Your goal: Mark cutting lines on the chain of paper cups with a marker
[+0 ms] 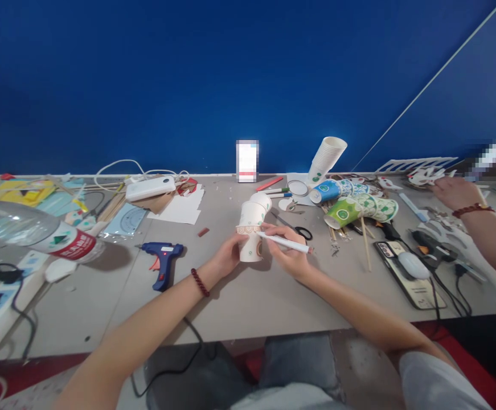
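Observation:
My left hand (229, 254) is closed around the side of a white paper cup (251, 250) with brown scalloped drawing on it. That cup is joined to more white cups (254, 209) with green marks, forming a bent row that leans away to the upper right. Between the fingers of my right hand (289, 253) is a white marker pen (288, 244), its tip end at the brown-patterned cup's right side. Whether the tip touches the cup I cannot tell. Just behind my right hand lie black-handled scissors (304, 232), partly hidden.
A blue glue gun (162, 259) lies left of my hands, near a large plastic bottle (60, 236) and a power strip (8, 302). Blue and green cup rows (345, 212), stacked cups (328, 159) and a phone (410, 279) are on the right. A co-worker's hand (456, 193) reaches in there.

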Motion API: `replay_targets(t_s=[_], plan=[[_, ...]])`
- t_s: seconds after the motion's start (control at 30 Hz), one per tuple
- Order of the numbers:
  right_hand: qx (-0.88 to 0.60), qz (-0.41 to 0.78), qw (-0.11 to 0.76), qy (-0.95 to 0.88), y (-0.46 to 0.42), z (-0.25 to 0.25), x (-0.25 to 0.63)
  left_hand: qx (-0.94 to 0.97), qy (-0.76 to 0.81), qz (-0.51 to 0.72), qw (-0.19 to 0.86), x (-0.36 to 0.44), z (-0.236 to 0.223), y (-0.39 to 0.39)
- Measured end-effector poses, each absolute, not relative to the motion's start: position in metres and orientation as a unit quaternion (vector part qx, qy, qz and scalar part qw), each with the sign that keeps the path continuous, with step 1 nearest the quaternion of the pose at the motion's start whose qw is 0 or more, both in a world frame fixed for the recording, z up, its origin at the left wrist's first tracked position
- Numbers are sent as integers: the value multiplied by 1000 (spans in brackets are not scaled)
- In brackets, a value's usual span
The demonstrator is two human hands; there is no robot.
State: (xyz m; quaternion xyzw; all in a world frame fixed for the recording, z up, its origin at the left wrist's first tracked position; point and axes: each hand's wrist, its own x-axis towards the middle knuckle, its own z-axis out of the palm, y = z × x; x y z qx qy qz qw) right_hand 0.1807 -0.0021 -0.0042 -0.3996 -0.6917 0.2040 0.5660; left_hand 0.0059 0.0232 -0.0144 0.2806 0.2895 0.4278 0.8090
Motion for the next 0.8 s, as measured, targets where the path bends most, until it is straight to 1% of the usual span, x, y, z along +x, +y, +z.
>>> replay_targets(t_s=[0.8], plan=[[-424,167,564,-688,-2,0,176,266,314,427,805,7,-11,21]])
